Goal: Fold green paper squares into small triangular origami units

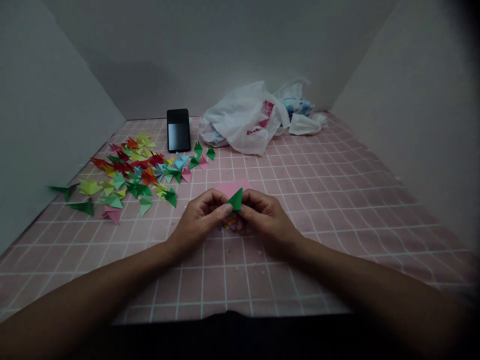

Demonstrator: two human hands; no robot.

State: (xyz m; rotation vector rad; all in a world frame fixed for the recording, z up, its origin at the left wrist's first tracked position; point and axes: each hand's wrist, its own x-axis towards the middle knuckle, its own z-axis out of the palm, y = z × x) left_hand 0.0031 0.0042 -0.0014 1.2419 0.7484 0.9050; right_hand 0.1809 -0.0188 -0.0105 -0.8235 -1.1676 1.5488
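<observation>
Both of my hands meet at the middle of the pink tiled floor. Between their fingertips is a small green folded paper triangle, point up. My left hand pinches its left side and my right hand pinches its right side, fingers curled closed. Under the hands lies a pink sheet of paper, and a few small coloured paper bits show just below the fingers. A pile of several folded paper triangles in green, red, yellow, blue and pink lies to the left.
A black phone stands against the far wall. Beside it, to the right, lie crumpled white plastic bags. Plain grey walls close in on the left, back and right. Single green triangles lie near the left wall.
</observation>
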